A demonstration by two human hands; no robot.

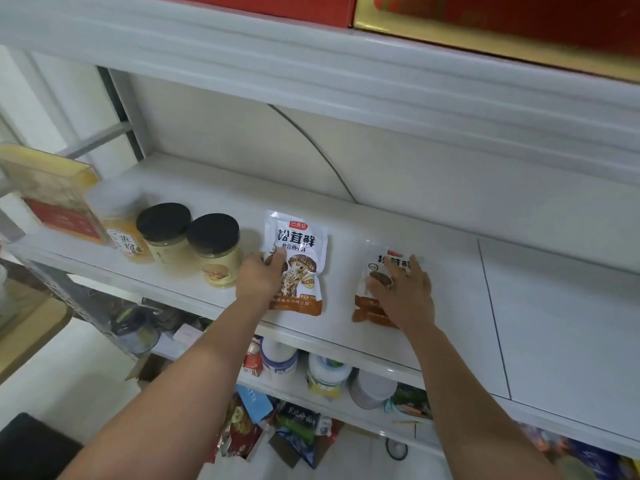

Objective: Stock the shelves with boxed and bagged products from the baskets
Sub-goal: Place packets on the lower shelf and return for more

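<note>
Now, left hand [261,276]: arm outstretched, fingers curled, pinching left pouch [299,251] by its edge.
Right hand [405,292]: fingers spread, flat on right pouch [375,259].
Pouches: glossy, flat, under both grips, on smooth white shelf [450,278].

Left hand [260,277] grips left edge of mushroom bag [299,258] lying on white shelf [450,265]; right hand [403,294] lies flat, fingers spread, on second bag [370,308] nearby; black-lidded jars [214,249] stand left
</note>
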